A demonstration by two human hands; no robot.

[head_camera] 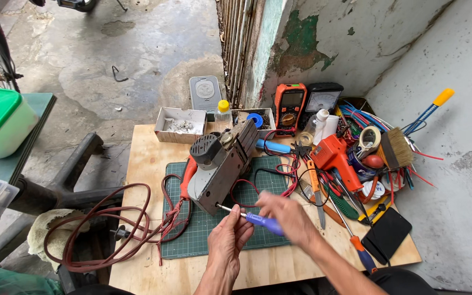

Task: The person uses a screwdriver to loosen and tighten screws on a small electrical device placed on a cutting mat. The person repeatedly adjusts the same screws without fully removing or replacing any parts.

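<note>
A grey power tool [220, 166] with a black motor cap and an orange handle lies on a green cutting mat [203, 229] on a small wooden table [143, 164]. My right hand [286, 216] grips a blue-handled screwdriver [263, 222] whose metal shaft points left into the near end of the tool. My left hand [229, 240] sits just below the shaft, fingertips pinching it near the tip. A dark red power cord [99, 229] runs from the tool and loops off the table's left edge.
Behind the tool stand a white box of parts [180, 124], a small yellow-capped bottle [223, 111], an orange multimeter [289, 106] and a black meter [322, 98]. On the right lie an orange soldering gun [335, 158], a brush [397, 147], tape, wires, pliers and a black phone [387, 234].
</note>
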